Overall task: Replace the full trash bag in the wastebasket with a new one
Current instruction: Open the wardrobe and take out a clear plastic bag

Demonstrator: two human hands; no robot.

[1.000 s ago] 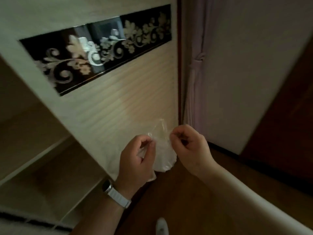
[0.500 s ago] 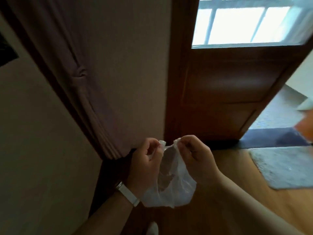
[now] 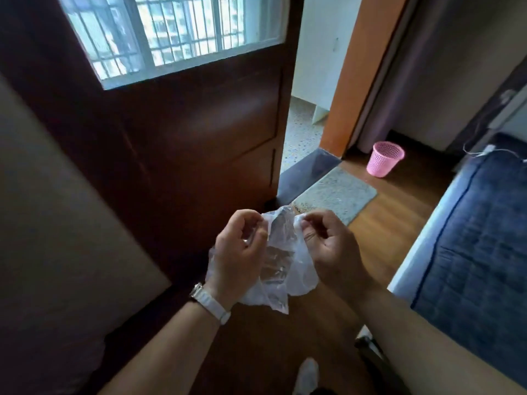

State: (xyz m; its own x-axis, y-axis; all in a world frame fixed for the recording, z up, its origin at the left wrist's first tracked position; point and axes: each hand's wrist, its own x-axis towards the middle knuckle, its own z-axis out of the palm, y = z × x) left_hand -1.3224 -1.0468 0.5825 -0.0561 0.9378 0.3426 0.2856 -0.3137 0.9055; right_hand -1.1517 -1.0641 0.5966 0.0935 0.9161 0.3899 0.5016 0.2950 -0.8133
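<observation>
Trash bag [image 3: 281,260], thin and clear, hangs in the air between both hands, in front of the dark wooden door [image 3: 182,155] and above the wood floor [image 3: 399,212]. The left hand [image 3: 236,259] has its grip clamped on the left edge of the bag's top, and the right hand [image 3: 332,249] pinches the right edge, fingertips together on the film. I judge the step in hand is to open the mouth of the new bag. The mouth points up and the crumpled body hangs down, so the long axis is about vertical. The pink wastebasket [image 3: 385,159] stands well apart, on the floor near the orange door frame [image 3: 353,69], and it seems to have no liner. The next move calls for pulling the edges apart and carrying the bag there.
</observation>
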